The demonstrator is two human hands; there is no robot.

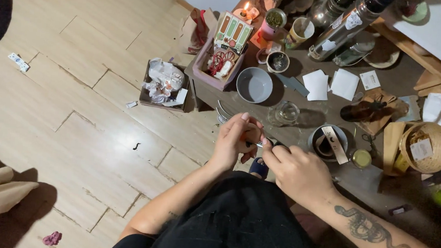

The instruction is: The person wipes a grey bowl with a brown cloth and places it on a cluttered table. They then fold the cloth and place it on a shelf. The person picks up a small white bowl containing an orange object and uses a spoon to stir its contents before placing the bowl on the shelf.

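Both hands meet just past the near edge of the low desk [311, 63], over the person's lap. The left hand [238, 139] is curled shut around a small thing that its fingers hide almost wholly; only a thin pale tip [257, 144] shows where the two hands touch, and what it is cannot be told. The right hand [296, 170] is also closed, its fingertips pinched at that same tip, so both grips are on the one small thing, held in the air and clear of the desk

As a judgement, the work is in its middle: the small thing is taken up and being handled, and nothing shows it finished or set down. Close by on the desk, a clear glass [284, 113] stands near the near edge, just beyond the left hand, and a grey bowl [255, 84] sits behind it; neither is being touched. A dark cup with a flat strip across it [328, 141] stands just beyond the right hand. A lit candle [246, 9] burns at the far left corner, and a woven basket [427, 147] rests toward the right edge
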